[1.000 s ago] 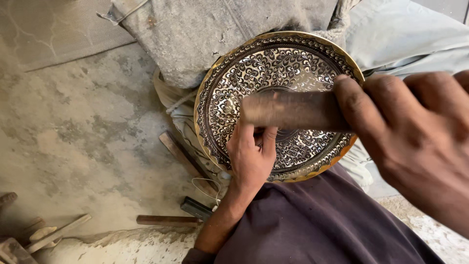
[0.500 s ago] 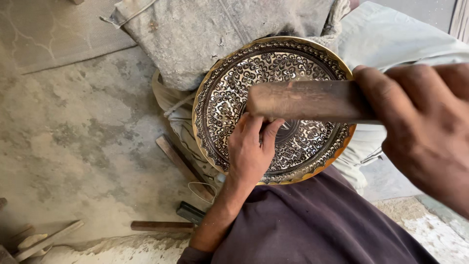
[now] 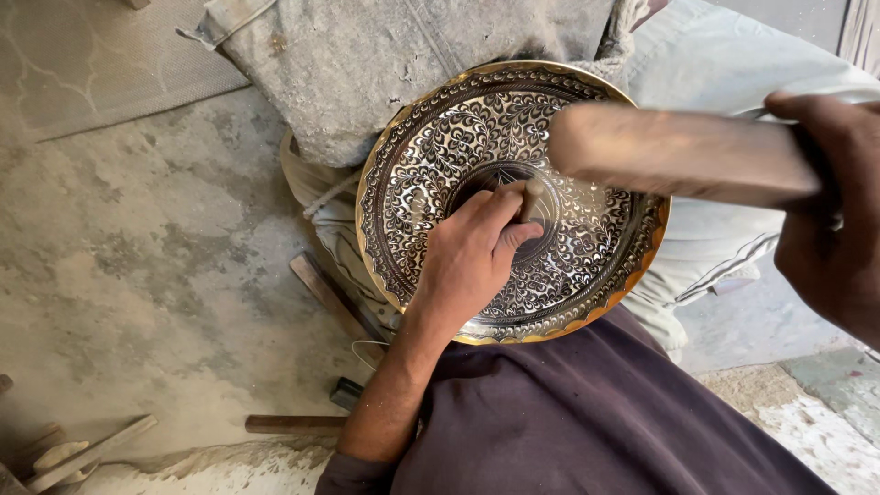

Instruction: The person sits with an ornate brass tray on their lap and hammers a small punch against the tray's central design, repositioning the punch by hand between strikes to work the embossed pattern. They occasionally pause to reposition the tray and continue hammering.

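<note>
A round engraved brass plate [image 3: 440, 165], gold at its scalloped rim and dark with fine floral chasing, leans tilted against a grey cloth-covered block [image 3: 403, 64] above the person's lap. The left hand [image 3: 472, 257] rests on the plate's centre, fingers pinched around a small chisel [image 3: 533, 200] whose tip meets the metal. To the right of the plate, the right hand [image 3: 830, 211] is clenched on a wooden mallet [image 3: 678, 151], blurred, held above the plate's upper right. The plate looks stiff, fairly heavy and smooth at the rim, so it seems best gripped by opposite edges. A hammer [image 3: 302, 422] lies on the floor below the plate.
</note>
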